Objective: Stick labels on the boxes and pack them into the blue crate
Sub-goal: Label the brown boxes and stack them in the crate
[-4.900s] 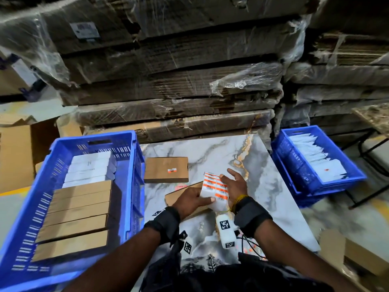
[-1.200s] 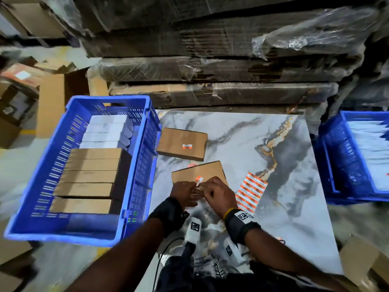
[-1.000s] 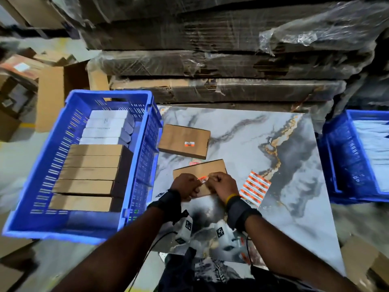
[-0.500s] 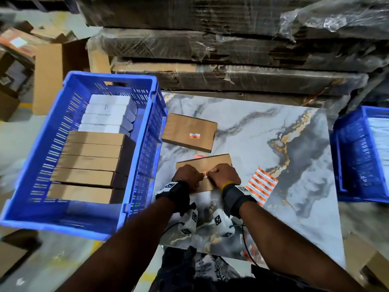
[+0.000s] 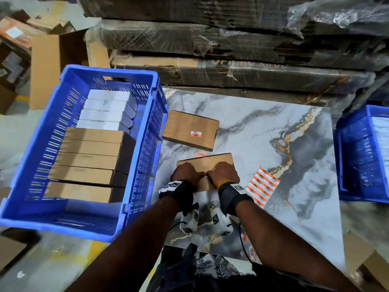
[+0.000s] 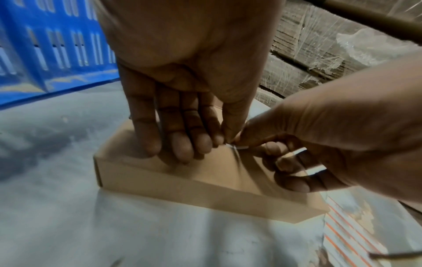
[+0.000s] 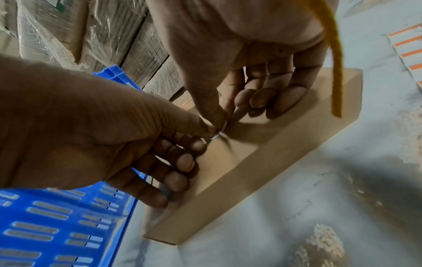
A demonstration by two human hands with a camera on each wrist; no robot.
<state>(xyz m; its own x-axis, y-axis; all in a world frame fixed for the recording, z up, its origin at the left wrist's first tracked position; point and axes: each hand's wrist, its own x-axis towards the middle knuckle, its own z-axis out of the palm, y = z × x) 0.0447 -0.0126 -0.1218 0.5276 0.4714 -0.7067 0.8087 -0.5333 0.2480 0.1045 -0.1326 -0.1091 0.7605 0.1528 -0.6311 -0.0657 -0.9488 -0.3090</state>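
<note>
A flat brown box (image 5: 207, 163) lies on the marble table in front of me. My left hand (image 5: 187, 172) and right hand (image 5: 223, 173) meet over its top. Between them they pinch a small white label (image 6: 236, 146), each with thumb and forefinger, just above the cardboard. The other left fingers (image 6: 180, 150) rest on the box (image 6: 182, 177). From the right wrist the label (image 7: 219, 133) shows edge-on over the box (image 7: 274, 153). The blue crate (image 5: 109, 72) at left holds several brown and white boxes on edge.
A second brown box (image 5: 190, 129) with an orange label lies farther back beside the crate. The orange-striped label sheet (image 5: 263, 186) lies right of my hands. Another blue crate (image 5: 357, 152) stands at right. Wrapped cardboard stacks (image 5: 231, 70) wall the far side.
The label sheet that both hands held has been laid on the table at right. The hands came together on the near box with one label and have hardly moved in the last second.
</note>
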